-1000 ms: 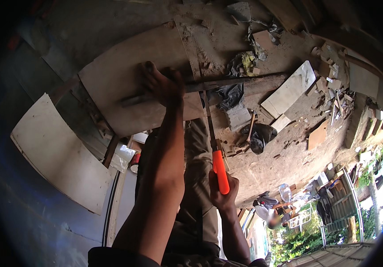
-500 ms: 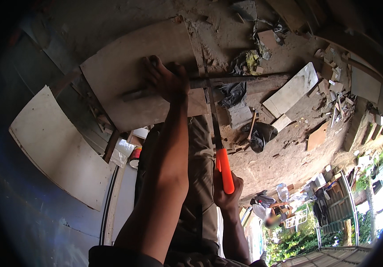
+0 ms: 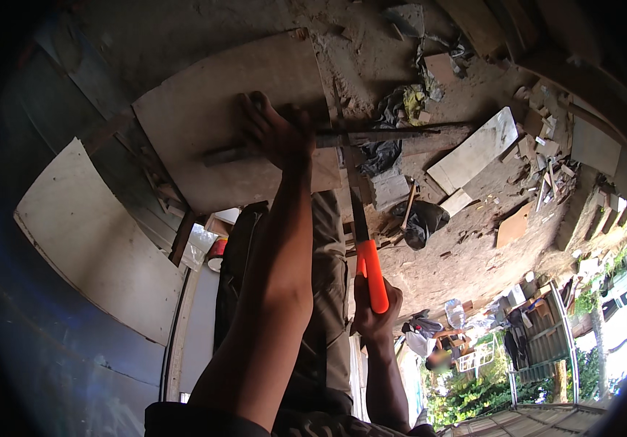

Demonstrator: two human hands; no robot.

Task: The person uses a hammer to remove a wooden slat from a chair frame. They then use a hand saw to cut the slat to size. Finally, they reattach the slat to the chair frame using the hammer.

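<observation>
A handsaw with an orange handle (image 3: 373,280) is in my right hand (image 3: 379,313), its fingers closed round the grip. The dark blade (image 3: 358,211) points away from me and crosses a long, narrow dark wooden strip (image 3: 393,134) just past the right edge of a pale board (image 3: 211,95). The strip lies across the board and sticks out to the right. My left hand (image 3: 280,135) presses down over the strip, fingers spread toward the board's far side. Its palm hides part of the strip.
Another pale panel (image 3: 95,240) leans at the left. On the dirt floor at right lie a white board (image 3: 473,151), a black plastic bag (image 3: 425,222) and scattered wood scraps. Another person (image 3: 441,349) is far off at lower right, near a metal frame (image 3: 546,335).
My right hand and the saw have shifted slightly away from me along the cut. The left hand stays pressed on the strip. The view has moved slightly.
</observation>
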